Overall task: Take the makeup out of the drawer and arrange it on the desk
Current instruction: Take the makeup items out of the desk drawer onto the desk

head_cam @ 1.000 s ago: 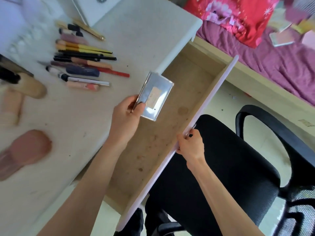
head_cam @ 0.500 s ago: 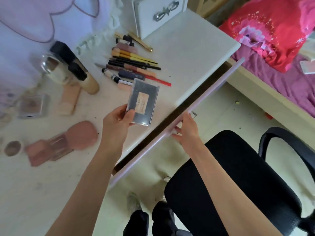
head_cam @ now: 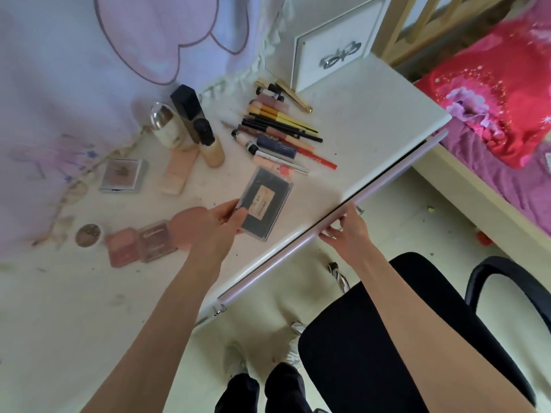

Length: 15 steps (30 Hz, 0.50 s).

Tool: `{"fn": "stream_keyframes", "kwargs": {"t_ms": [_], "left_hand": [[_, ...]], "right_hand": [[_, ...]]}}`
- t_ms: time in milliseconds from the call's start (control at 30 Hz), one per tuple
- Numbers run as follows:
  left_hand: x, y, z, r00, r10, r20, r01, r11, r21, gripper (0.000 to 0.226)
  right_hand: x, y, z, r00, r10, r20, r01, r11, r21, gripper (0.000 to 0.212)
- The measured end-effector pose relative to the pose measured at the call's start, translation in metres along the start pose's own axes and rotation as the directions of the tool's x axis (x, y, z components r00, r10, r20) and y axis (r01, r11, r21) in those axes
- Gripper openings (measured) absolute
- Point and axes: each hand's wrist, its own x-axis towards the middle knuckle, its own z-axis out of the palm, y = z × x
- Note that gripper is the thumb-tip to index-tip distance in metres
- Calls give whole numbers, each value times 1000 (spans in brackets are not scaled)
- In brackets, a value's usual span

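Fingers of the right hand (head_cam: 346,234) lie straight against the lilac drawer front (head_cam: 351,201), pushed in at the desk's (head_cam: 372,126) front edge. Left hand (head_cam: 208,231) pinches a dark eyeshadow palette (head_cam: 265,201) above the desktop. Farther back lie pencils and brushes (head_cam: 280,132).

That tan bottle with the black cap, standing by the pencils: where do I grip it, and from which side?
Grip the tan bottle around its bare body, below the black cap, probably from the front edge of the desk. It stands upright; the dark bottle crowds it behind and the pencils lie to its right.
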Motion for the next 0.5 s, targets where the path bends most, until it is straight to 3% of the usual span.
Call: {"fn": "stream_keyframes", "kwargs": {"t_ms": [133,300,367,433,500], "left_hand": [[-14,8,-2,1000,27,-7,-27,1000,9,31],[-35,19,-20,997,70,-34,-67,995,79,21],[-47,22,-33,993,115,-20,-112,989,98,15],[-60,23,-49,989,144,43,-148,984,99,11],[-71,21,-69,981,175,88,-183,979,92,12]], "right_hand": [[-13,-5,0,1000,11,21,-11,1000,-4,21],[-57,-6,8,993,-94,68,112,937,-330,12],[-84,-2,20,969,-121,218,205,884,-420,23],[-109,4,35,918,-74,389,237,889,-391,35],[-129,13,47,866,-60,496,298,858,-417,30]]}}
